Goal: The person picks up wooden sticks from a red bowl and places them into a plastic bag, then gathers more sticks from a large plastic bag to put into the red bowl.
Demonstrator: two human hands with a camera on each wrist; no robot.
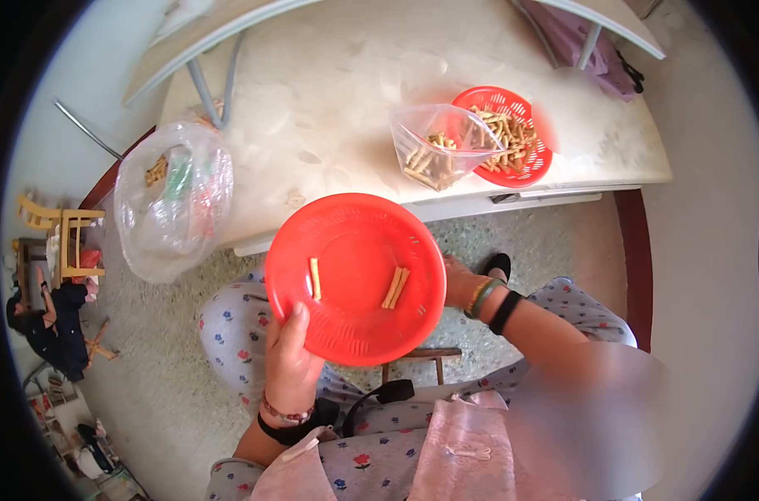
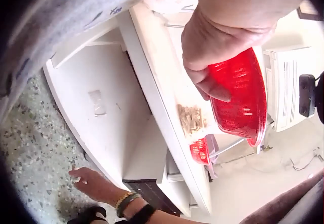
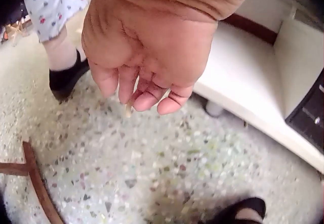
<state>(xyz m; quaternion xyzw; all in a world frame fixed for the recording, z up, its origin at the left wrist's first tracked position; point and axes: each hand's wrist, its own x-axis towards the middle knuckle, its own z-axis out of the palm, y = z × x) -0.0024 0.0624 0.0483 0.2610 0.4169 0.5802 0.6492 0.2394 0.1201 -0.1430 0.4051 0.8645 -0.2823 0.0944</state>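
My left hand (image 1: pixel 292 351) grips the near rim of a round red plastic plate (image 1: pixel 358 250), thumb on its inside. Three short tan sticks (image 1: pixel 395 287) lie in the plate. In the left wrist view the left hand (image 2: pixel 210 57) holds the plate (image 2: pixel 243 100) from below. My right hand (image 1: pixel 457 282) reaches down past the plate's right edge toward the speckled floor. In the right wrist view its fingers (image 3: pixel 147 95) are curled just above the floor, and a small tan stick (image 3: pixel 128 109) shows at the fingertips, seemingly pinched.
On the low white table (image 1: pixel 329 100) stand a red basket of sticks (image 1: pixel 513 138) and a clear bag of sticks (image 1: pixel 438 146). A large plastic bag (image 1: pixel 175 196) hangs at the table's left. A black shoe (image 3: pixel 66 79) and a wooden leg (image 3: pixel 31 181) are nearby.
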